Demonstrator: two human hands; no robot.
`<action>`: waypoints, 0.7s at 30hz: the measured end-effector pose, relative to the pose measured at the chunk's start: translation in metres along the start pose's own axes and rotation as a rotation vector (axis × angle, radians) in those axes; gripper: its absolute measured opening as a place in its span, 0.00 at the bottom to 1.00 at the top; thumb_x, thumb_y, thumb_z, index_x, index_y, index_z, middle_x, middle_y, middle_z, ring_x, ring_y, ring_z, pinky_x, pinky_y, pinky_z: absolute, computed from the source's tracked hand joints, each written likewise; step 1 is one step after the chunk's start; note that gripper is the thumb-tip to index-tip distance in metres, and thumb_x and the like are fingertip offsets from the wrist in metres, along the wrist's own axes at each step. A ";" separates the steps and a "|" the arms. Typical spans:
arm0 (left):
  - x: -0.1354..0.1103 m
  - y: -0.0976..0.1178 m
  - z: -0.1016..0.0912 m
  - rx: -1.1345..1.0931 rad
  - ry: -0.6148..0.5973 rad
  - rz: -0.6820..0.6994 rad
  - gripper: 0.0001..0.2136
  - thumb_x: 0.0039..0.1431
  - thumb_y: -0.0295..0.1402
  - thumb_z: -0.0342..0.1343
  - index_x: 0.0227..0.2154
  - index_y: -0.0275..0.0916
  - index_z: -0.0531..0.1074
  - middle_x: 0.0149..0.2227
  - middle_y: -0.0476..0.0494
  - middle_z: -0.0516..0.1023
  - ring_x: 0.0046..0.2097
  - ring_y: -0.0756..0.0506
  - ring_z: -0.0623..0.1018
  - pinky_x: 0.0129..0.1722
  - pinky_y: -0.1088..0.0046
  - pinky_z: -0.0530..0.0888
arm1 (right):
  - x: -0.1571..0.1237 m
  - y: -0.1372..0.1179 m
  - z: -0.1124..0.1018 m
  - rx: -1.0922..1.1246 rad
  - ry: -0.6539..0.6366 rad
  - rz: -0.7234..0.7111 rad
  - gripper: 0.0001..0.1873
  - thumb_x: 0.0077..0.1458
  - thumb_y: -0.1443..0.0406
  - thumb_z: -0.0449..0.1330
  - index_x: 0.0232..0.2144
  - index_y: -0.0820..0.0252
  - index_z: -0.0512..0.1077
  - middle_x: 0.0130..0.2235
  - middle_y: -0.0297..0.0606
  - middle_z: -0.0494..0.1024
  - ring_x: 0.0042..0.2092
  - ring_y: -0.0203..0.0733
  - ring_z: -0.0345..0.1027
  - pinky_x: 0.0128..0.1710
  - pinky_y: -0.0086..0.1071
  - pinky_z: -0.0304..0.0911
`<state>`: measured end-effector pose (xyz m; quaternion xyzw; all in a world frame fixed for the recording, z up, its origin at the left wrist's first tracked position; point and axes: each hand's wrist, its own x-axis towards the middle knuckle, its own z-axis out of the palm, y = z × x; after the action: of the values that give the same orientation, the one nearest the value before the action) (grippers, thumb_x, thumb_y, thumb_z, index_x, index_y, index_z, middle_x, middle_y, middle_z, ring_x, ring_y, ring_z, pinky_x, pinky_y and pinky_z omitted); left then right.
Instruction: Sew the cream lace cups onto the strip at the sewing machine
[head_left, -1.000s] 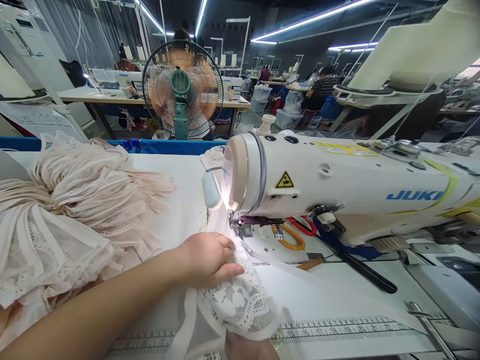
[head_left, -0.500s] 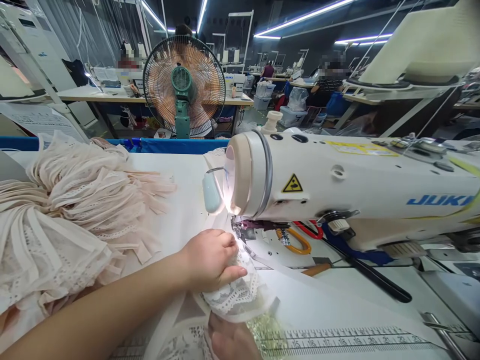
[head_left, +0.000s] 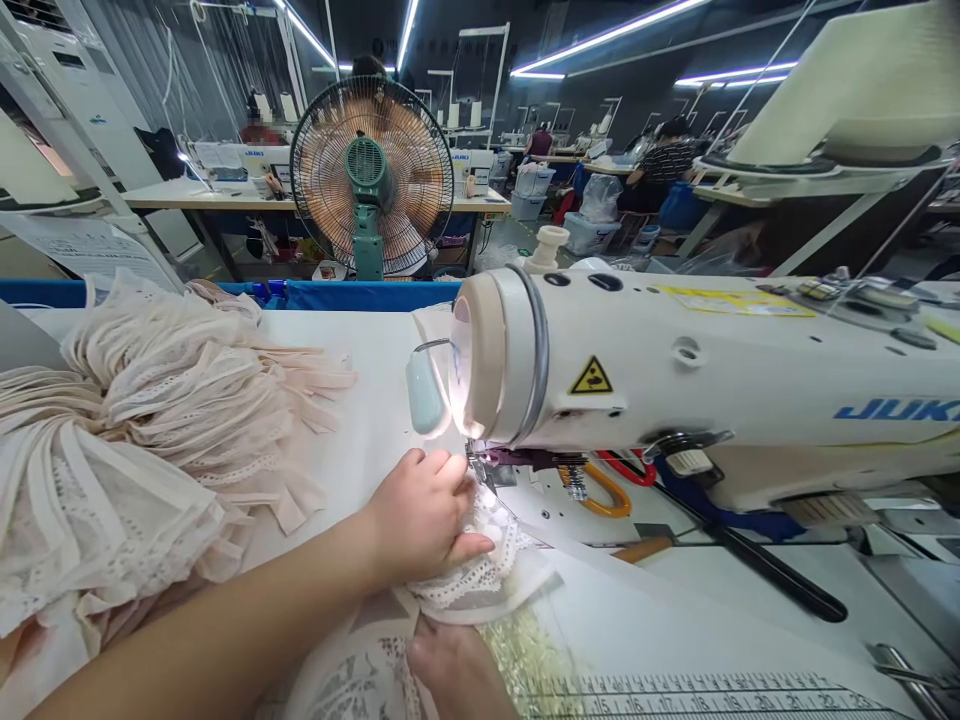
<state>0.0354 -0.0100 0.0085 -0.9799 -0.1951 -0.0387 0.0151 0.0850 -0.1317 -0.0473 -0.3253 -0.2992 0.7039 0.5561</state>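
Observation:
My left hand (head_left: 420, 515) lies curled on a piece of white lace fabric (head_left: 480, 575), pressing it against the table just left of the presser foot (head_left: 484, 468) of the white JUKI sewing machine (head_left: 697, 385). Its fingers are closed over the lace. Only part of my right hand (head_left: 450, 665) shows at the bottom edge; it lies under or on the same lace, with its fingers mostly hidden. The machine's lamp lights the needle area.
A big heap of beige lace pieces (head_left: 127, 440) fills the table's left side. Orange and red scissors (head_left: 607, 490) lie under the machine arm. A standing fan (head_left: 371, 175) is behind the table, and other people work at tables in the distance.
My left hand has slid forward with the lace toward the presser foot, bunching the fabric. My right hand has come further into view beneath it. The view has shifted slightly.

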 end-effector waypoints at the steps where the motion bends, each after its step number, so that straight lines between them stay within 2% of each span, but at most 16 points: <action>1: 0.000 -0.001 0.001 0.005 -0.001 -0.008 0.25 0.58 0.52 0.43 0.40 0.34 0.73 0.33 0.40 0.68 0.36 0.41 0.67 0.32 0.64 0.65 | 0.000 -0.003 0.004 0.035 0.010 -0.010 0.29 0.42 0.48 0.61 0.44 0.57 0.72 0.38 0.42 0.78 0.48 0.54 0.67 0.47 0.44 0.62; 4: 0.000 -0.001 0.004 -0.002 -0.029 -0.011 0.27 0.58 0.52 0.44 0.44 0.31 0.71 0.33 0.40 0.67 0.35 0.42 0.67 0.30 0.65 0.65 | 0.000 -0.009 0.013 0.130 0.034 -0.032 0.29 0.41 0.51 0.63 0.46 0.58 0.71 0.37 0.42 0.78 0.47 0.53 0.68 0.48 0.43 0.61; 9: -0.001 0.001 0.005 -0.014 -0.108 -0.004 0.27 0.54 0.55 0.49 0.37 0.31 0.73 0.36 0.40 0.68 0.35 0.42 0.68 0.29 0.67 0.66 | 0.000 -0.006 0.017 0.245 0.044 -0.033 0.28 0.41 0.53 0.63 0.45 0.58 0.72 0.39 0.42 0.78 0.48 0.53 0.67 0.50 0.44 0.59; 11: -0.001 0.002 0.005 -0.004 -0.106 -0.002 0.28 0.51 0.56 0.50 0.38 0.31 0.73 0.36 0.40 0.69 0.36 0.42 0.69 0.30 0.67 0.66 | -0.001 -0.005 0.017 0.256 0.060 -0.031 0.28 0.40 0.53 0.64 0.45 0.58 0.73 0.40 0.43 0.78 0.48 0.54 0.67 0.50 0.45 0.59; 17: -0.001 -0.004 0.010 0.035 -0.084 -0.004 0.34 0.50 0.57 0.52 0.46 0.28 0.69 0.38 0.38 0.70 0.36 0.42 0.69 0.30 0.66 0.66 | 0.001 -0.009 0.017 0.211 0.024 -0.055 0.32 0.40 0.51 0.63 0.48 0.56 0.71 0.46 0.44 0.75 0.52 0.56 0.63 0.53 0.47 0.57; 21: -0.002 -0.010 0.007 0.030 -0.082 -0.014 0.33 0.51 0.53 0.54 0.51 0.30 0.65 0.41 0.37 0.70 0.39 0.40 0.70 0.34 0.67 0.67 | -0.008 -0.009 0.011 0.012 0.048 -0.042 0.32 0.44 0.50 0.60 0.50 0.57 0.69 0.52 0.42 0.72 0.57 0.52 0.59 0.56 0.44 0.53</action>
<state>0.0298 -0.0012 0.0015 -0.9789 -0.2031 0.0043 0.0213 0.0832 -0.1383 -0.0325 -0.3322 -0.2883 0.6859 0.5797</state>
